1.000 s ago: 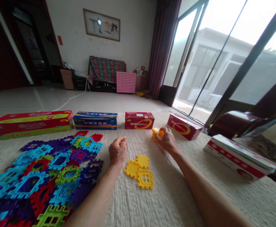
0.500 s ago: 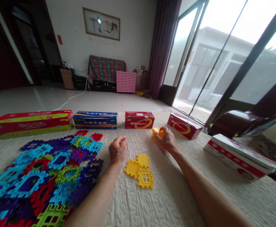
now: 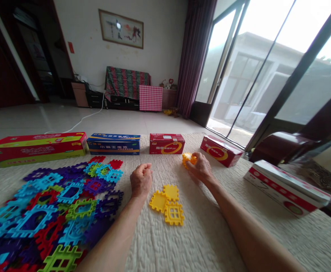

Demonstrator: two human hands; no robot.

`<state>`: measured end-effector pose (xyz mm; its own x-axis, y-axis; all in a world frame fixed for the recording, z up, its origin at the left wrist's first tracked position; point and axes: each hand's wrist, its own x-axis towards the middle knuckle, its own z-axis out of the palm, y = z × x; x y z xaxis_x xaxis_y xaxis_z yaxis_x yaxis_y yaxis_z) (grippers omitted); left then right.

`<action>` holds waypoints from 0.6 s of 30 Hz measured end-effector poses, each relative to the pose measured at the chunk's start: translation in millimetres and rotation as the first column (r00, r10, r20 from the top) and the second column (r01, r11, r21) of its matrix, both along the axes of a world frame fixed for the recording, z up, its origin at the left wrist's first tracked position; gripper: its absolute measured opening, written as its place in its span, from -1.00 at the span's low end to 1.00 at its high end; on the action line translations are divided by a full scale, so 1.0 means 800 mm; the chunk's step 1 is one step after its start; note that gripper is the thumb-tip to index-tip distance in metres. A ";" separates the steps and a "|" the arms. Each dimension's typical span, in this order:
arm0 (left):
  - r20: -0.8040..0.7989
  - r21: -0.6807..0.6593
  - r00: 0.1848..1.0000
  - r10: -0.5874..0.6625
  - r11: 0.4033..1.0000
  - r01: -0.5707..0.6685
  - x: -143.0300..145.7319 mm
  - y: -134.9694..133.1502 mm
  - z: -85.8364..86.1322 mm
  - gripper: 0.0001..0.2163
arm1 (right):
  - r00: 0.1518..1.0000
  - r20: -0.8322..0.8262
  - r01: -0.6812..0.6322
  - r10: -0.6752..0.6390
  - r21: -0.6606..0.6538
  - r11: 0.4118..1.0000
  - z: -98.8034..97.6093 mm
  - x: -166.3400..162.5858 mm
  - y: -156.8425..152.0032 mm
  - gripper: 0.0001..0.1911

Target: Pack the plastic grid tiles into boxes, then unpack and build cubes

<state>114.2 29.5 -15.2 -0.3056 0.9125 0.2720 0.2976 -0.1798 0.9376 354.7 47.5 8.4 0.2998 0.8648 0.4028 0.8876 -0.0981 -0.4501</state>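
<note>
My right hand is closed round an orange-yellow toothed plastic tile at the far middle of the cream quilted cloth. My left hand rests on the cloth as a loose fist; nothing shows in it. Between my forearms lie three yellow square tiles, joined edge to edge. A spread of several blue, purple, red and green tiles covers the cloth to the left of my left arm.
Boxes line the far edge: a long red and green box, a blue box, a red box and another red box. A white and red box lies at the right. Glass doors stand beyond.
</note>
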 end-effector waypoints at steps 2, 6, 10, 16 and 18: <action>0.005 -0.007 1.000 -0.004 1.000 0.004 0.000 0.000 0.001 -0.73 | 1.000 0.002 -0.002 0.002 -0.005 1.000 -0.002 0.000 0.000 -0.55; 0.005 -0.012 1.000 0.003 1.000 -0.003 0.000 0.001 0.000 -0.72 | 0.998 0.051 -0.052 0.046 0.118 0.992 0.000 -0.001 -0.003 -0.48; 0.013 -0.011 1.000 0.011 1.000 -0.011 0.000 0.002 -0.001 -0.72 | 0.975 0.108 -0.223 0.196 0.383 0.897 0.017 -0.017 -0.014 -0.66; 0.040 -0.005 0.999 0.020 1.000 -0.019 0.000 0.003 -0.001 -0.71 | 0.759 -0.043 -0.649 0.650 0.040 0.760 0.029 -0.055 -0.052 -0.86; 0.057 -0.016 0.998 0.030 0.999 -0.030 0.000 0.002 0.000 -0.69 | 0.696 -0.132 -0.717 0.705 -0.093 0.691 0.030 -0.058 -0.068 -0.81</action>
